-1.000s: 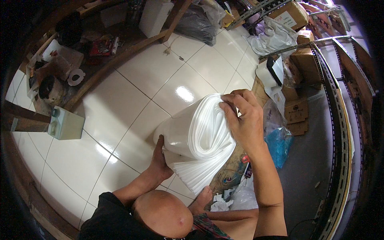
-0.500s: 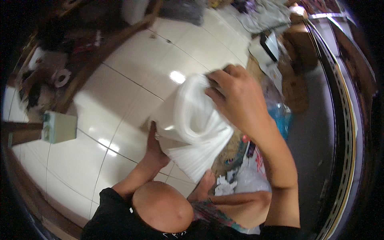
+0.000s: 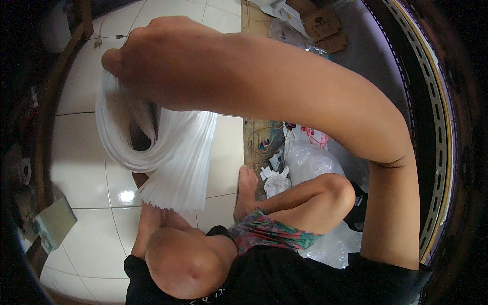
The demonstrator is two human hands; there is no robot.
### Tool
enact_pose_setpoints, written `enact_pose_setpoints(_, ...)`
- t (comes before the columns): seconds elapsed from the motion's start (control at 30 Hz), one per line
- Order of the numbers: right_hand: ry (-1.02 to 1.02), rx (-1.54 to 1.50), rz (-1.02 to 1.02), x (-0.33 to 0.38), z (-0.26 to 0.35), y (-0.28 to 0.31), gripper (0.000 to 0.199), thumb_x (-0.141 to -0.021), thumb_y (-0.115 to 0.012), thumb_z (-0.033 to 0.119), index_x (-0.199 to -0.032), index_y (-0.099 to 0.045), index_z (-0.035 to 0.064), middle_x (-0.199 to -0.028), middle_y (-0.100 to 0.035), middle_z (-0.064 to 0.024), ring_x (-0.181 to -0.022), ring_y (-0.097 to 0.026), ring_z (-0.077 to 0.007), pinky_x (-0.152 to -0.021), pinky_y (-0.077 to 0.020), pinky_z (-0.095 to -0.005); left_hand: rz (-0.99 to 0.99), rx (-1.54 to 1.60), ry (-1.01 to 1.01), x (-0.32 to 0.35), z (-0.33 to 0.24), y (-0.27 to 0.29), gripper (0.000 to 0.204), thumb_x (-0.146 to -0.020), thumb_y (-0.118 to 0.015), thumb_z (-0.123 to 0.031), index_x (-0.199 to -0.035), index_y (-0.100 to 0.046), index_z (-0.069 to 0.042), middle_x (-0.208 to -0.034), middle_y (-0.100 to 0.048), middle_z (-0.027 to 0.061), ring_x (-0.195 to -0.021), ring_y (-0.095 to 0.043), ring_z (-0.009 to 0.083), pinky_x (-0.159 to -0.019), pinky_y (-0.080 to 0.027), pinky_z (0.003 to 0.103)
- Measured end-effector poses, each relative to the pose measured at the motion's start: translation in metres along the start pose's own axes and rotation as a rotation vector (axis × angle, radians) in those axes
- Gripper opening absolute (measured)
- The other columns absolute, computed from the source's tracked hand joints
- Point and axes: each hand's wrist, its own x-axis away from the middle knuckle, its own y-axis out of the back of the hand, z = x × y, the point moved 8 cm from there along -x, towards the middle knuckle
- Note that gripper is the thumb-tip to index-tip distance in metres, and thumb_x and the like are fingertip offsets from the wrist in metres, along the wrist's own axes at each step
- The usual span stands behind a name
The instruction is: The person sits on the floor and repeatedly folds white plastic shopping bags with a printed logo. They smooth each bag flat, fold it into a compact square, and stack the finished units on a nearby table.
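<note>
A thick stack of thin, translucent white plastic sheets [image 3: 178, 152] hangs in front of me, bent into a loop with its lower edges fanned out. My right hand [image 3: 157, 51] is closed on the upper end of the stack, at the upper left, with its arm stretched across the view. Beneath the loop, my left hand [image 3: 140, 179] grips the stack from the underside; most of its fingers are hidden behind the sheets.
White floor tiles [image 3: 79, 162] lie below. A cardboard strip [image 3: 259, 147] carries crumpled white paper [image 3: 277, 182] beside clear plastic bags [image 3: 312, 162]. Brown cardboard boxes [image 3: 325, 30] stand at the far right, near a metal rail [image 3: 441, 127]. A pale green box [image 3: 56, 223] is at the left.
My right hand has swung left and upward with the upper end of the stack, opening the loop wider. The view has turned, and the stack now covers more of my left hand.
</note>
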Motion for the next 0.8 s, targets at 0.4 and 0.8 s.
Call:
enact_pose_setpoints(0.4, 0.206, 0.019, 0.215, -0.026, 0.008, -0.033, 0.028, -0.091, -0.063, 0.009, -0.117, -0.060, -0.0003, -0.093, -0.070, -0.0215, -0.087, -0.073, -0.0346, -0.070, -0.0621, -0.0384, -0.058, 0.026, -0.008, 0.004, -0.005, 0.001, 0.086, -0.091, -0.041, -0.071, -0.154, -0.025, -0.014, -0.155, -0.036, 0.0102, -0.142, -0.034, 0.0303, -0.118, -0.025, 0.051)
enact_pose_setpoints(0.8, 0.166, -0.007, 0.026, -0.007, 0.002, -0.016, 0.040, -0.085, -0.062, -0.003, -0.123, -0.060, 0.0086, -0.110, -0.067, -0.0164, -0.104, -0.068, -0.0294, -0.081, -0.0601, -0.0339, -0.081, 0.053, 0.014, -0.005, 0.000, -0.013, 0.091, -0.088, -0.043, -0.075, -0.154, -0.026, -0.015, -0.154, -0.037, 0.0113, -0.140, -0.038, 0.0330, -0.116, -0.029, 0.052)
